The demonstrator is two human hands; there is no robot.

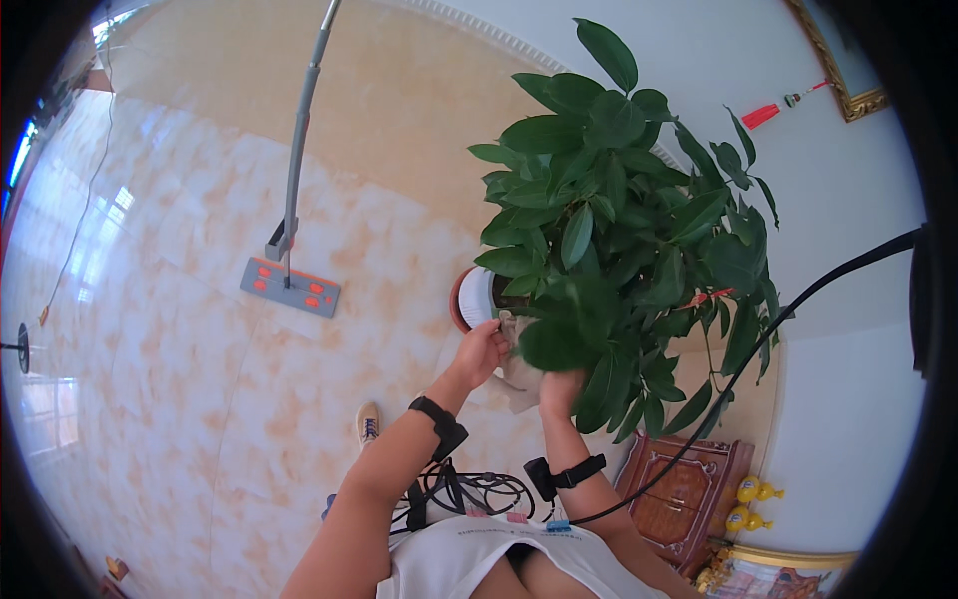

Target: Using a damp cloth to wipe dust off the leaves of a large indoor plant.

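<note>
A large leafy green potted plant (589, 200) stands in front of me, its white ribbed pot (477, 297) set in a reddish-brown saucer (456, 302). My left hand (482, 353) is at the near side of the pot, its fingers closed on the edge of a crumpled greyish-brown cloth (519, 377). The cloth hangs down between my two hands. Beside it, my right hand (561, 387) reaches up under the leaves, which cover its fingers; whether it grips the cloth does not show.
A grey flat mop (290, 288) with orange marks stands on the glossy tiled floor (180, 299) to the left. A carved wooden cabinet (679, 489) and yellow gourd ornaments (748, 489) are at the lower right. A black cable (798, 299) arcs across the right side.
</note>
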